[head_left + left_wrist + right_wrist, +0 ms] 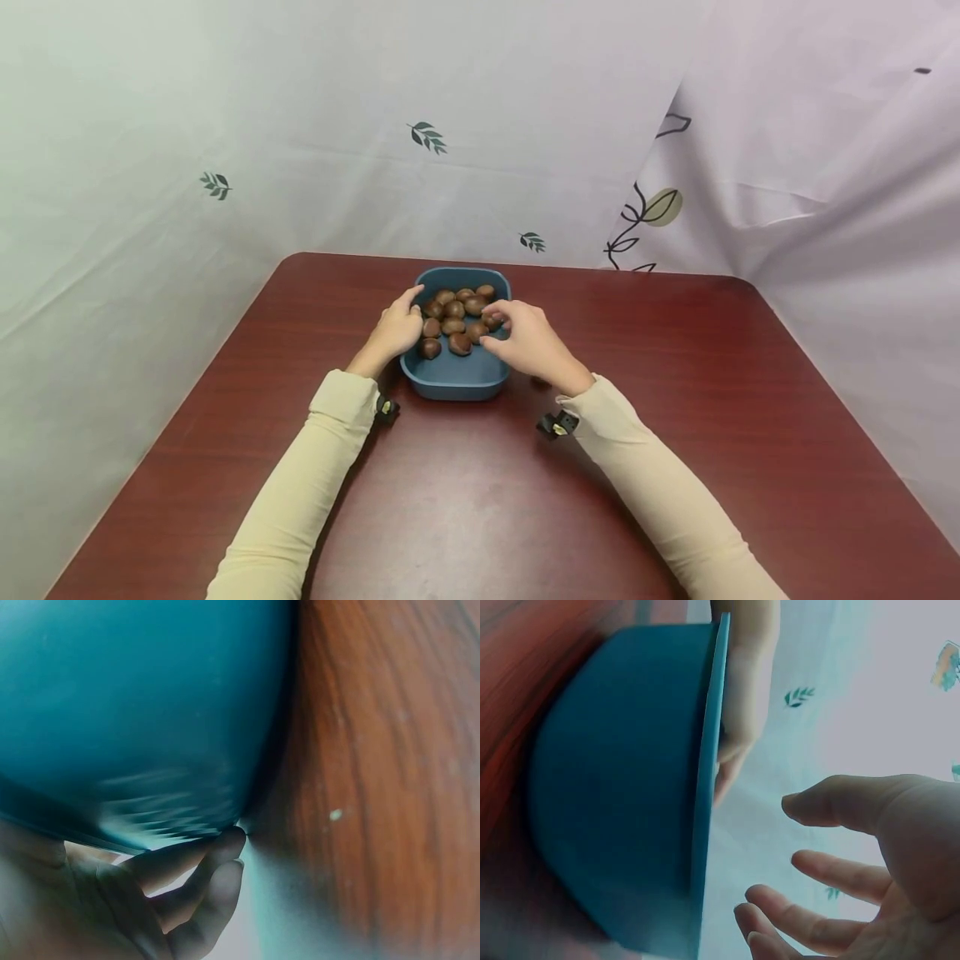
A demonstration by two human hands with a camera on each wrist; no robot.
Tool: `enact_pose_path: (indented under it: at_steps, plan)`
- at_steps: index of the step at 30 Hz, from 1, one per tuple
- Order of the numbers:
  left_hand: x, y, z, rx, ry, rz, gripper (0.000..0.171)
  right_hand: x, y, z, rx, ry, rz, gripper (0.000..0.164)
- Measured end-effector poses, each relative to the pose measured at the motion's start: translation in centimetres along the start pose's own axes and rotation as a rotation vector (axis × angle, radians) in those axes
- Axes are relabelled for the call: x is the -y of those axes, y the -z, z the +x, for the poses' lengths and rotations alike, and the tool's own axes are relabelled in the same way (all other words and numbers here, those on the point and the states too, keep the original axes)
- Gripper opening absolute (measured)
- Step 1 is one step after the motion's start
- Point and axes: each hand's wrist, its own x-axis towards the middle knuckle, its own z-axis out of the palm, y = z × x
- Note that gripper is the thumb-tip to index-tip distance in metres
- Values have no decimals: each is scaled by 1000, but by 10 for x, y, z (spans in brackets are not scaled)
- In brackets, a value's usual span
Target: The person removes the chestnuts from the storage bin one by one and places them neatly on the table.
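A blue plastic basin (455,390) holds several brown chestnuts (460,343), mostly toward its far side. My left hand (397,327) grips the basin's left rim; in the left wrist view its fingers (214,889) lie along the outside of the blue wall. Over the right rim hovers my right hand (528,337), thumb and fingers spread apart above the chestnuts. In the right wrist view that hand (855,885) is beside the rim with nothing between thumb and fingertips.
The basin stands on a dark red wooden table (675,400), near its far edge. A small dark thing (540,382) lies on the table below the right wrist. A white cloth with leaf prints (427,137) hangs behind the table.
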Motion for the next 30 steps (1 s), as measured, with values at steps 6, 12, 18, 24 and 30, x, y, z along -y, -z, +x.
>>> enact_pose_path:
  at_steps: [6, 12, 18, 24, 30]
  plan:
    - [-1, -1, 0, 1, 1, 4, 51, 7, -17, 9, 8, -14, 41, 40]
    - [1, -2, 1, 4, 19, 13, 51, 11, -35, 16, 41, -51, 31, 40]
    - [2, -3, 2, 6, 29, 14, 51, 11, -47, 21, 54, -59, -5, 38]
    - [2, -2, 3, 15, 16, 18, 52, 13, -52, 28, 103, -100, -79, 46]
    - [-1, 0, 1, 28, 5, 12, 51, 13, -58, 34, 174, -163, -129, 54]
